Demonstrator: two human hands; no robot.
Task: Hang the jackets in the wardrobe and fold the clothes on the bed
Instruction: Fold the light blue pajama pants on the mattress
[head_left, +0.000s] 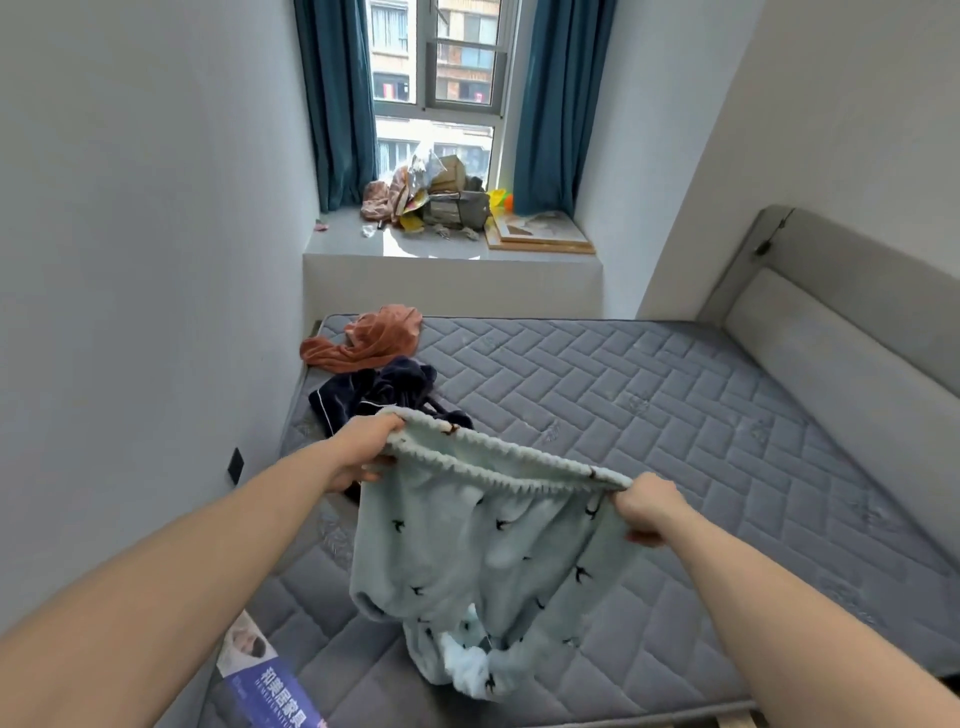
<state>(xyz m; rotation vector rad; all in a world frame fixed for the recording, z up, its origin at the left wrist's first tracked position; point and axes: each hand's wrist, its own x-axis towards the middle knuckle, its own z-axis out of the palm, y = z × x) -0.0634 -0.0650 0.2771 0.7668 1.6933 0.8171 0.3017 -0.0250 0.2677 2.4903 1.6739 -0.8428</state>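
The pale blue fleece trousers (483, 551) are held up in the air over the near part of the bed (649, 415), gripped at the elastic waistband by both hands. The left hand (363, 452) is clenched around the waistband's left end, the right hand (647, 512) around its right end, so the band is stretched between them from upper left to lower right. The legs hang straight down from it, and their bunched cuffs are seen at the mattress near its front edge. The long axis of the garment is thus vertical, directly below the hands and between the two forearms; neither hand is plainly nearer. For folding, the trousers would probably be laid forward onto the bare quilting ahead. Beyond the left hand, a dark navy garment (374, 389) lies crumpled, touching a rust-coloured garment (374, 338) farther off by the wall.
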